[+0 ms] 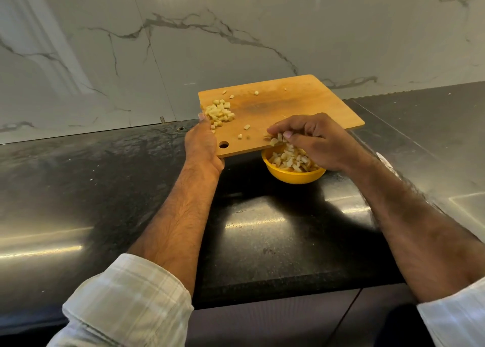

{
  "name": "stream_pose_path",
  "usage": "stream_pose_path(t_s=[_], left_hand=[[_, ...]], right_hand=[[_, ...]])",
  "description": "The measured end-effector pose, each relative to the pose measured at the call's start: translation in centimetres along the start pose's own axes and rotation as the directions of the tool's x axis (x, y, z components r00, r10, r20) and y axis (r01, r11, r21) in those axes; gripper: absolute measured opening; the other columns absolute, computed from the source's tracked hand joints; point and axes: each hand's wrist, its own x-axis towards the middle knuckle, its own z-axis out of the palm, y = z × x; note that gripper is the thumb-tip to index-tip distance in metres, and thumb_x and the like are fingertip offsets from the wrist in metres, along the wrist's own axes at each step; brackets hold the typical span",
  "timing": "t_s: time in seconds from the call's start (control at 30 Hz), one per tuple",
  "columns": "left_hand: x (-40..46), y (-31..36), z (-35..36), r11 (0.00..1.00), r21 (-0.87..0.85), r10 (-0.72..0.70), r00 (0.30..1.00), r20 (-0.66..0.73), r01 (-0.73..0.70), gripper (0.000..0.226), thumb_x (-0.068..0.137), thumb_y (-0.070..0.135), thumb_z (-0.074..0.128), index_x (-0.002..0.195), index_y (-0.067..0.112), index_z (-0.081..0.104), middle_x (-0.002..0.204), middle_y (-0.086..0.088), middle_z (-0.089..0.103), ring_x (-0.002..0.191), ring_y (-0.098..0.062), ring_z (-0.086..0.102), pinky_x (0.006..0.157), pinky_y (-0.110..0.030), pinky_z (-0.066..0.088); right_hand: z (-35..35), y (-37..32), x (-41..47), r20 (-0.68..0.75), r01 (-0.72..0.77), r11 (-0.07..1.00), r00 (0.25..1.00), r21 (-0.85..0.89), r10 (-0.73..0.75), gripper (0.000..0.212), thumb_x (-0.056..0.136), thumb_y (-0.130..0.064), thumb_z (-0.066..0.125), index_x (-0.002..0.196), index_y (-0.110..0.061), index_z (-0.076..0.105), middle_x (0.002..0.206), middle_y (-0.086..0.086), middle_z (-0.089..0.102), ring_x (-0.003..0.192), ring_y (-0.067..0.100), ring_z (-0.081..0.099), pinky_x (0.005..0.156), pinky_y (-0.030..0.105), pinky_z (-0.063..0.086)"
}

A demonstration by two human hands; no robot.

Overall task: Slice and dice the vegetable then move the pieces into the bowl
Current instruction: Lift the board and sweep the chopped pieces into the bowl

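A wooden cutting board [283, 102] is held lifted above the black counter, its near edge over a yellow bowl [295, 176]. My left hand [203, 143] grips the board's left edge near its hanging hole. A pile of pale diced vegetable pieces [220, 111] lies on the board by my left fingertips, with a few loose cubes scattered nearby. My right hand [312, 139] rests on the board's near edge with fingers curled, raking cubes off it. Diced pieces [291, 160] fill the bowl below.
The black stone counter [262, 231] runs left and right, with its front edge close to me. A white marble-patterned wall [236, 31] stands right behind the board. No knife is in view.
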Motion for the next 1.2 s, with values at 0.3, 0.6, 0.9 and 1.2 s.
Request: stream_pose_path(t_s=[0.3, 0.6, 0.9, 1.2], left_hand=[[-0.5, -0.2, 1.0, 1.0, 0.0, 0.018, 1.0, 0.007, -0.018, 0.037, 0.108, 0.05, 0.054, 0.117, 0.018, 0.07, 0.098, -0.009, 0.082, 0.093, -0.032, 0.08, 0.08, -0.063, 0.062], [-0.6, -0.7, 1.5, 0.999, 0.011, 0.042, 0.998, 0.055, -0.043, 0.039, 0.11, 0.048, 0.051, 0.114, 0.016, 0.072, 0.095, -0.01, 0.081, 0.081, -0.027, 0.078, 0.064, -0.043, 0.065], [0.0, -0.1, 0.2, 0.999, 0.036, 0.004, 1.0, -0.002, -0.004, 0.04, 0.103, 0.059, 0.055, 0.116, 0.025, 0.07, 0.112, -0.007, 0.079, 0.104, -0.032, 0.076, 0.099, -0.063, 0.056], [0.2, 0.1, 0.0, 1.0, 0.03, 0.01, 1.0, 0.028, -0.011, 0.034, 0.106, 0.056, 0.052, 0.116, 0.028, 0.069, 0.115, -0.006, 0.077, 0.107, -0.029, 0.074, 0.104, -0.061, 0.052]], right_hand=[[0.5, 0.6, 0.9, -0.084, 0.181, 0.952, 0.975, -0.248, -0.208, 0.027, 0.1, -0.017, 0.07, 0.126, -0.013, 0.074, 0.117, -0.005, 0.069, 0.105, 0.008, 0.066, 0.09, 0.033, 0.056], [3.0, -0.9, 2.6, 0.217, 0.299, 0.828, 0.951, -0.474, -0.22, 0.046, 0.107, -0.044, 0.047, 0.151, -0.032, 0.054, 0.158, -0.009, 0.045, 0.144, 0.016, 0.043, 0.113, 0.044, 0.044], [0.8, -1.8, 1.4, 0.189, 0.37, 0.742, 0.928, -0.559, -0.32, 0.022, 0.098, -0.024, 0.064, 0.111, -0.019, 0.081, 0.115, -0.008, 0.074, 0.101, 0.013, 0.066, 0.081, 0.039, 0.059], [-2.1, -0.3, -0.4, -0.093, 0.206, 0.865, 0.956, -0.458, -0.277, 0.025, 0.095, -0.01, 0.068, 0.113, -0.019, 0.082, 0.104, -0.007, 0.077, 0.089, 0.009, 0.07, 0.076, 0.034, 0.059]])
